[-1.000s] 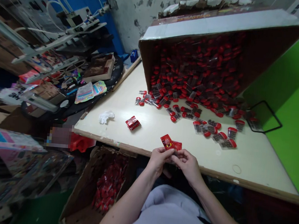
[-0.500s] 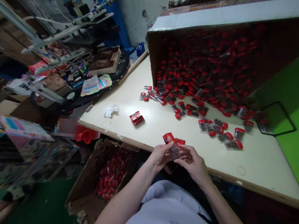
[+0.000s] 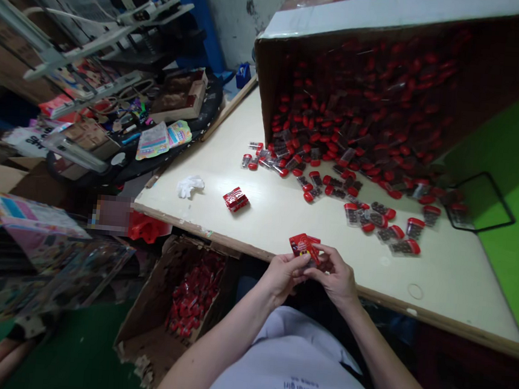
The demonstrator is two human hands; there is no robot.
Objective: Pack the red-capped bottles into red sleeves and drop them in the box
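A cream desk (image 3: 443,277) is catalogued first, with a tilted cardboard carton (image 3: 393,21) at far right, its red-capped packets (image 3: 413,228) spilled across the desk. A red foil packet (image 3: 303,247) is held near the desk's edge, pinched by the fingers (image 3: 327,256) of the left hand (image 3: 282,275) and right hand (image 3: 334,278).

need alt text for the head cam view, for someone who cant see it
A left hand and right hand hold a small red packet at the edge of a cream table, which is strewn with clear red-capped packets spilling from a tipped cardboard box; an open carton of red packets sits below.
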